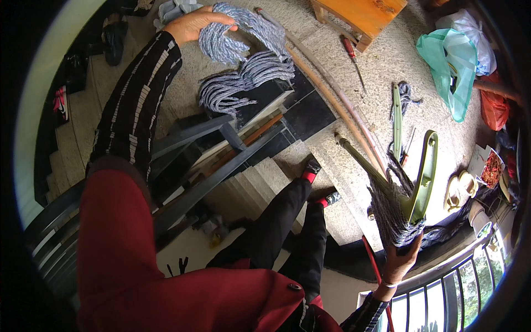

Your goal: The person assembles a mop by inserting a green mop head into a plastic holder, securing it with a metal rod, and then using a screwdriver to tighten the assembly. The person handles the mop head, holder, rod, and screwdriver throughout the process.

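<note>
My left hand (191,25) reaches far out at the upper left, its fingers closed on a bundle of blue-grey mop yarn (243,27). A second yarn bundle (249,80) lies just below it on the landing. On the right, my right hand (401,263) grips a mop head (390,218) from underneath, among its grey strands. Its green plastic clamp (425,177) stands up above the strands, with a green socket (362,157) slanting to the upper left. Some of my right fingers are hidden behind the yarn.
Long wooden poles (332,91) lie across the landing. Beyond are a red-handled screwdriver (350,51), a wooden stool (368,16) and a green plastic bag (451,72). Another green mop clamp (396,119) and sandals (461,189) lie at right. A grey railing (221,171) borders descending steps (243,191).
</note>
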A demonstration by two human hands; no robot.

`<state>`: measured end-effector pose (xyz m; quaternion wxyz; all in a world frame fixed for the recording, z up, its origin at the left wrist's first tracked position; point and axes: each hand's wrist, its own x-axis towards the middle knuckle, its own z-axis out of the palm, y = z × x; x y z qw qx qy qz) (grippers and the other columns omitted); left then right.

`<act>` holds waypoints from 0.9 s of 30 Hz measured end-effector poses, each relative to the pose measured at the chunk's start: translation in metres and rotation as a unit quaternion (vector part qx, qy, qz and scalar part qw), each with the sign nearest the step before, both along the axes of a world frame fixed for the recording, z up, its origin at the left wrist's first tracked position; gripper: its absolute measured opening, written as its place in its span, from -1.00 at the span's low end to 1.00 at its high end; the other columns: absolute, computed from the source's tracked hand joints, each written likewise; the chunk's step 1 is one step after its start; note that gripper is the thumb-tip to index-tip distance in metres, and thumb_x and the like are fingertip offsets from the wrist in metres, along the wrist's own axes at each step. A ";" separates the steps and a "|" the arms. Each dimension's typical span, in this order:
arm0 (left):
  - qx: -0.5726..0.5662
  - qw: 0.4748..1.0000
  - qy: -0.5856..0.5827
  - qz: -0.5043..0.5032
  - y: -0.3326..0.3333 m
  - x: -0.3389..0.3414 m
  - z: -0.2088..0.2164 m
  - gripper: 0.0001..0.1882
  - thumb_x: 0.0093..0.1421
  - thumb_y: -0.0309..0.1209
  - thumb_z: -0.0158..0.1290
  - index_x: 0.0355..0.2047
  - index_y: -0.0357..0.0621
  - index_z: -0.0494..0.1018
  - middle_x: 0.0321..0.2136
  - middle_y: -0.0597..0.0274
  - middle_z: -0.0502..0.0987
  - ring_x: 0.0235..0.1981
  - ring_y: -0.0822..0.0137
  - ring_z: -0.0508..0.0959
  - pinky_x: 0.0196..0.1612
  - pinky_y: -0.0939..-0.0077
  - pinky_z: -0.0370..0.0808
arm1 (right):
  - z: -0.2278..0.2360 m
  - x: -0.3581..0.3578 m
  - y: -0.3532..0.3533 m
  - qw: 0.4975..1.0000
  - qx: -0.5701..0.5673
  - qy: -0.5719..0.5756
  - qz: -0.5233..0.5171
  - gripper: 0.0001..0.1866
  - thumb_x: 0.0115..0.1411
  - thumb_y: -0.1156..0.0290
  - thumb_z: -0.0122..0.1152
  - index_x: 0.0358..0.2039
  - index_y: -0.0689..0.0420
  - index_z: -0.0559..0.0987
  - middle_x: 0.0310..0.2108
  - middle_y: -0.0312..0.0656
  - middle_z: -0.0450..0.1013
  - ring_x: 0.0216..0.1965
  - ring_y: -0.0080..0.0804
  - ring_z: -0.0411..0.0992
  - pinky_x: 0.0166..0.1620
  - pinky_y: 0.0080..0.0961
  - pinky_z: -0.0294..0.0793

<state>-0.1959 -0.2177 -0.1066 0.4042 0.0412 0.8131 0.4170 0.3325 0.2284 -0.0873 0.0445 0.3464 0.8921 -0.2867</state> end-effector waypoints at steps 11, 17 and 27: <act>-0.211 0.974 -0.068 -0.035 -0.106 0.011 -0.083 0.02 -0.30 -0.07 0.36 0.06 -0.57 0.25 0.12 -0.28 0.25 0.23 -0.05 0.14 0.25 0.31 0.05 | 0.007 -0.009 -0.001 0.999 0.034 -0.026 0.014 -0.16 -0.11 0.58 0.19 0.26 0.27 0.17 0.21 0.07 0.22 0.22 -0.08 0.20 0.27 -0.27 0.10; -0.178 0.981 -0.068 0.026 -0.155 0.045 -0.130 -0.80 0.00 -0.41 0.18 -0.37 -0.25 0.59 -0.36 0.19 0.62 -0.23 0.37 0.54 0.00 0.52 0.32 | 0.013 -0.015 0.000 0.997 0.047 -0.049 0.027 -0.15 -0.12 0.60 0.17 0.27 0.26 0.16 0.21 0.06 0.21 0.22 -0.10 0.20 0.27 -0.27 0.11; -0.163 0.984 -0.064 -0.016 -0.175 0.054 -0.169 -0.84 -0.04 -0.44 0.17 -0.46 -0.28 0.59 -0.46 0.21 0.62 -0.33 0.38 0.56 -0.09 0.56 0.36 | 0.012 -0.014 0.004 0.996 0.067 -0.032 0.039 -0.14 -0.08 0.42 0.35 0.25 0.25 0.20 0.20 0.08 0.23 0.20 -0.04 0.24 0.23 -0.22 0.16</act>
